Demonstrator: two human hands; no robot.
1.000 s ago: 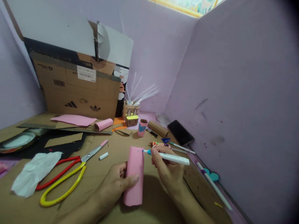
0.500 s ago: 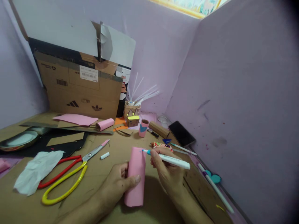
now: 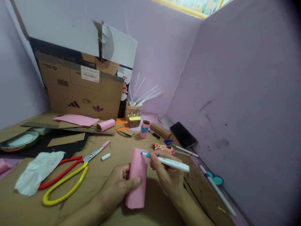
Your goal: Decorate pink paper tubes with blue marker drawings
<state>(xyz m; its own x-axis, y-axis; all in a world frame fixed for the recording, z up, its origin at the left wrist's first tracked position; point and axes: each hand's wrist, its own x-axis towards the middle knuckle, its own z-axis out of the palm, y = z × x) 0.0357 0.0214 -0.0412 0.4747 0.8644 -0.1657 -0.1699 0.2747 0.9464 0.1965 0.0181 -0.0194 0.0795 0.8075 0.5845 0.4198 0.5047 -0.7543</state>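
A pink paper-covered tube [image 3: 138, 180] stands tilted away from me over the cardboard, held by my left hand [image 3: 122, 182] with the thumb across its front. My right hand [image 3: 168, 171] grips a white marker pen [image 3: 175, 163] with a blue tip. That tip touches the tube near its upper end, and any mark under it is too small to make out. A white pen cap [image 3: 105, 157] lies to the left of the tube. Farther back stands a shorter pink tube [image 3: 144, 129] bearing a blue heart shape.
Red-and-yellow-handled scissors [image 3: 80, 168] and a crumpled white tissue [image 3: 39, 172] lie at left. Behind are another pink roll [image 3: 106, 125], a cardboard box [image 3: 84, 91] and a holder with clear sticks [image 3: 134, 108]. A phone [image 3: 183, 134] and several pens lie along the right wall.
The marker tip has shifted slightly left across the upper part of the pink tube. My left hand keeps the same hold, and the other things have not moved.
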